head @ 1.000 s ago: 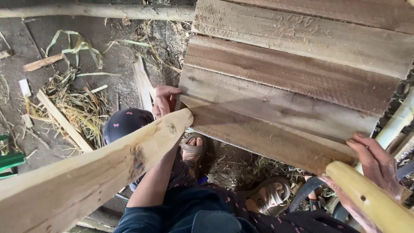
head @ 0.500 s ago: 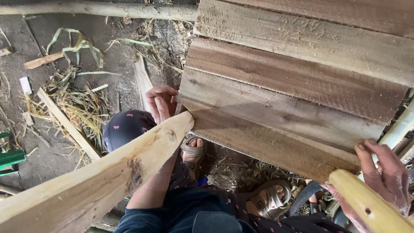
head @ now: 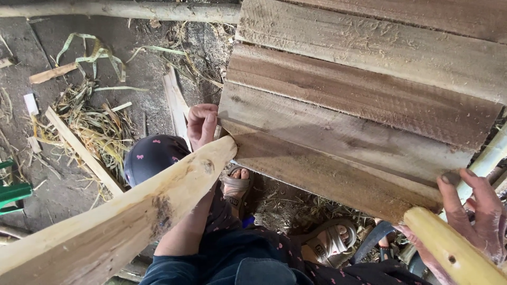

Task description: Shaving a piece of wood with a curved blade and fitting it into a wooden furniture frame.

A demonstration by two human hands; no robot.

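Two hands grip the rough plank (head: 338,174): left hand (head: 202,124) and right hand (head: 475,211) clasp opposite ends; it looks stiff, heavy, splintery.

The lowest plank (head: 338,174) was a rough-sawn brown board flecked with sawdust, running aslant from middle left down to lower right. It lay lapped under the plank above it, in a stack of like boards. Its left end met the tip of a pale, peeled wooden pole (head: 121,219) that slanted up from the lower left, bearing a dark stain at mid-length.
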